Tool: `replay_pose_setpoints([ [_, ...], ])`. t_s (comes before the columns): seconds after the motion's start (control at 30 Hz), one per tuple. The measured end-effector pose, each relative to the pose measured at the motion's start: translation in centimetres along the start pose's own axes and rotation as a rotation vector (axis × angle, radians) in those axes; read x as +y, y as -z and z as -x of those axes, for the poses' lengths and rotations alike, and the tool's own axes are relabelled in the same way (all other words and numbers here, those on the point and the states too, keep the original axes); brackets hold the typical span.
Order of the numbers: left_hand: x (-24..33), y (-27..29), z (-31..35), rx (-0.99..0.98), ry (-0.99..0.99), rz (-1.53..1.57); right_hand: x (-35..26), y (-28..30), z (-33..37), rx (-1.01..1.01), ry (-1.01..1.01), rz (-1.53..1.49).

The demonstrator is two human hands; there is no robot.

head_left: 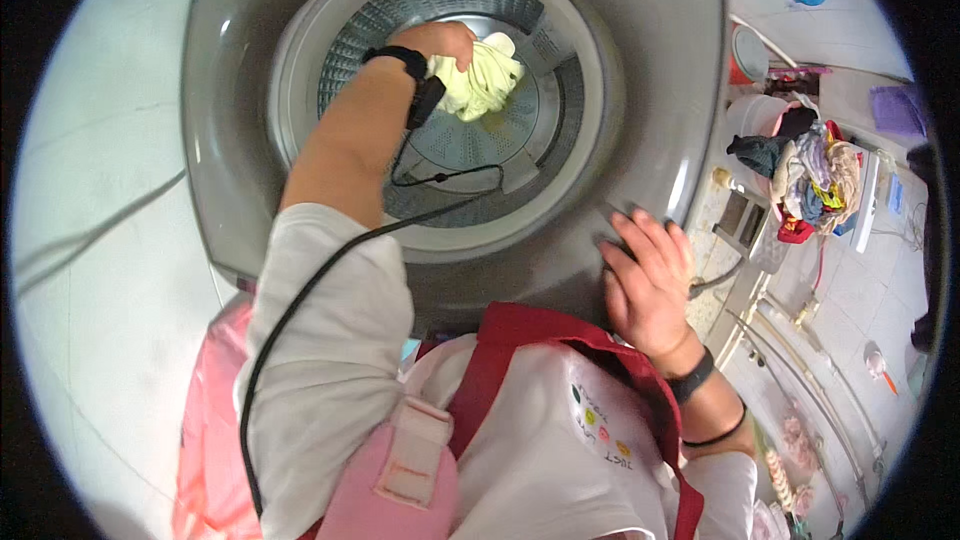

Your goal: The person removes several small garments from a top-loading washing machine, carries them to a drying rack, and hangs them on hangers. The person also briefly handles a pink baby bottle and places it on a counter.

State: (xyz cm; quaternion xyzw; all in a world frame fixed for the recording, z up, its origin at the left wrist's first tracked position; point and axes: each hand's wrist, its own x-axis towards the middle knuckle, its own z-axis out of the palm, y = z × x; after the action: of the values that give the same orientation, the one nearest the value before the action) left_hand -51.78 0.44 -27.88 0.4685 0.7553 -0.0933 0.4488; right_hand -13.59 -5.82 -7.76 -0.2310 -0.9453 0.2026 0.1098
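A top-loading washing machine with a grey body stands in front of me, its round metal drum in view. My left hand reaches into the drum and grips a bunched pale yellow cloth; the kind of garment cannot be made out. Part of the cloth hangs over the drum's perforated bottom. Flat on the machine's front right edge rests my right hand, fingers stretched out and holding nothing. A black cable runs along my left arm from a small black device at the wrist.
To the right, a heap of mixed clothes lies in a light container. Pipes and hoses run near the right wall. A pink plastic bag is at lower left, beside a white tiled wall. A purple basket-like object sits far right.
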Motion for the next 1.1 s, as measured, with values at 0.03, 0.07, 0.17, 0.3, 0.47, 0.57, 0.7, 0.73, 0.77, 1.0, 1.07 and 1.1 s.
replay_pose_setpoints([
  [0.03, 1.2, 1.8, 2.4, -0.048, -0.107, -0.017, 0.1, 0.5, 0.5, -0.002, 0.003, -0.040],
  [0.07, 2.6, 3.2, 4.9, -0.102, -0.131, 0.045, 0.4, 1.0, 1.2, 0.028, 0.032, -0.113],
  [0.17, 6.3, 6.9, 14.2, 0.099, -0.349, 0.245, 2.6, 2.9, 5.0, 0.168, 0.094, -0.334],
  [0.3, 15.1, 13.2, 26.1, 0.118, -0.363, 0.480, 8.9, 6.2, 13.7, 0.266, -0.118, -0.478],
  [0.47, 32.8, 15.0, 34.4, 0.268, -0.527, 0.578, 19.3, 10.1, 29.9, 0.346, -0.457, -0.422],
  [0.57, 43.9, 13.5, 34.9, 0.274, -0.612, 0.592, 24.1, 10.9, 38.8, 0.381, -0.639, -0.428],
  [0.7, 57.4, 11.0, 32.4, 0.281, -0.767, 0.544, 28.1, 10.8, 47.7, 0.525, -0.802, -0.530],
  [0.73, 60.7, 10.2, 31.4, 0.256, -0.767, 0.580, 28.9, 10.7, 49.2, 0.541, -0.835, -0.526],
  [0.77, 63.9, 9.4, 30.3, 0.232, -0.772, 0.608, 29.7, 10.7, 50.6, 0.543, -0.867, -0.529],
  [1.0, 84.7, 2.9, 18.6, 0.062, -1.070, 0.891, 36.8, 12.2, 53.9, 0.661, -1.019, -0.511],
  [1.07, 89.6, 0.9, 14.2, 0.194, -1.179, 0.909, 39.6, 13.0, 53.6, 0.710, -1.029, -0.461],
  [1.1, 91.6, -0.5, 11.8, 0.263, -1.247, 0.891, 41.1, 13.5, 53.4, 0.721, -1.043, -0.451],
])
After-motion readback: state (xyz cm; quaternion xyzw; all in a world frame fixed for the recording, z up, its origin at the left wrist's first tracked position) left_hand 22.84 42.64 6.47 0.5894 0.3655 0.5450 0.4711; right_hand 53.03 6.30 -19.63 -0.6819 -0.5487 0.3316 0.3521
